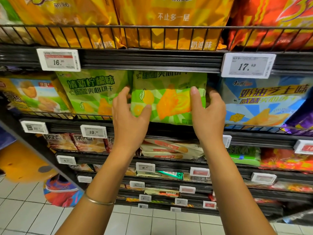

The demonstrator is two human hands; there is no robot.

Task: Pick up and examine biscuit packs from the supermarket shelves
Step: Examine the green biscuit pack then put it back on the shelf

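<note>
A green lemon biscuit pack point(169, 99) stands at the middle shelf's front, its top under the shelf rail above. My left hand point(129, 114) grips its left edge, thumb on the front. My right hand point(207, 109) grips its right edge, thumb across the front and fingers behind. A second, identical green pack point(91, 94) stands just to the left on the same shelf.
A blue cheese-flavour pack point(264, 102) stands at the right, a pack with a biscuit picture point(33, 95) at the left. Yellow bags point(169, 21) and orange bags point(271, 19) fill the wire-fronted shelf above. Price tags point(58, 60) line the rails. Lower shelves hold smaller packs; white tiled floor below.
</note>
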